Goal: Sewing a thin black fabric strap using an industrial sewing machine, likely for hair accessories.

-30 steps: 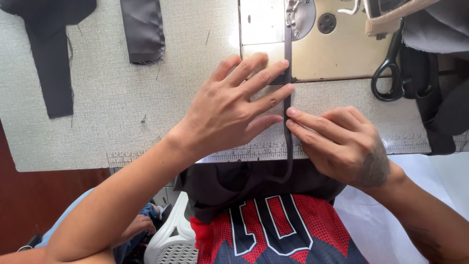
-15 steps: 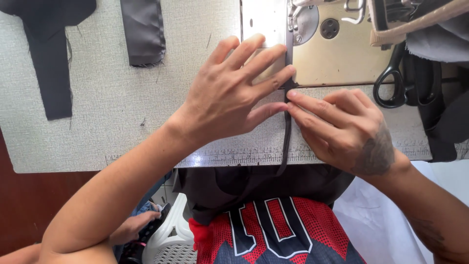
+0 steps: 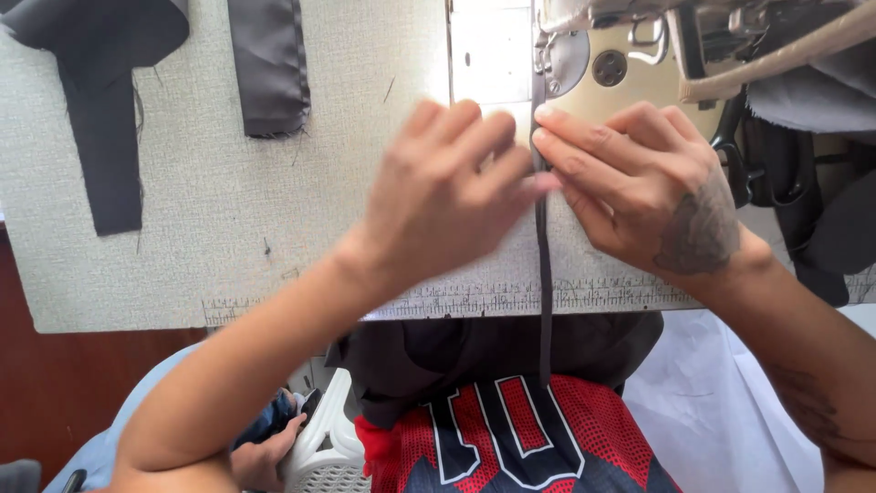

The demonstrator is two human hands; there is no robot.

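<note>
Narrow dark strip [image 3: 545, 274] is pressed flat on sewing table [image 3: 228, 237] by left hand [image 3: 447, 196] and right hand [image 3: 639, 183], fingers extended together

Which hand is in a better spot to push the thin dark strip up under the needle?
Probably the right hand. Its fingertips press right beside the dark strip, close to the sewing machine's presser foot. The left hand lies flatter and lower, and is blurred, so it looks better placed for steadying.
</note>
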